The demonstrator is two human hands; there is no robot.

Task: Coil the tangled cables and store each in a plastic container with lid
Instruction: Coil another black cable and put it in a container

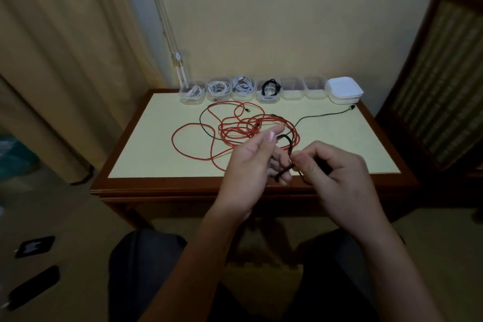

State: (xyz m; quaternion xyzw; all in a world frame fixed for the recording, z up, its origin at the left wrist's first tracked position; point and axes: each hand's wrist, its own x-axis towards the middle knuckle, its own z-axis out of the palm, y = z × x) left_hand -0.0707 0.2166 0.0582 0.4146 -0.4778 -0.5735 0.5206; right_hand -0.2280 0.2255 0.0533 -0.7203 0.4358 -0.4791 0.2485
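Right hand [337,178] has the thin dark cable [286,140] pinched tight between thumb and forefinger, and the left hand [248,165] holds the same cable across its curled lower fingers with the index finger sticking out. A small loop stands up between the two hands, just above the near edge of the wooden table with the pale yellow top [146,154]. My guess is this is the start of the coil. To do it well, I'd use the left fingers as the form, feed with the right, make each loop the same size, and let the cable twist as it wants so it doesn't kink. The catch is that the rest of the dark cable runs back from the grip into the tangled red cable [264,120] lying on the table, then out to the right, ending in a plug [352,107]. So pull slack gently or the red one comes along. Two empty clear plastic containers [292,89] wait along the back edge, beside a stack of white lids [344,90].
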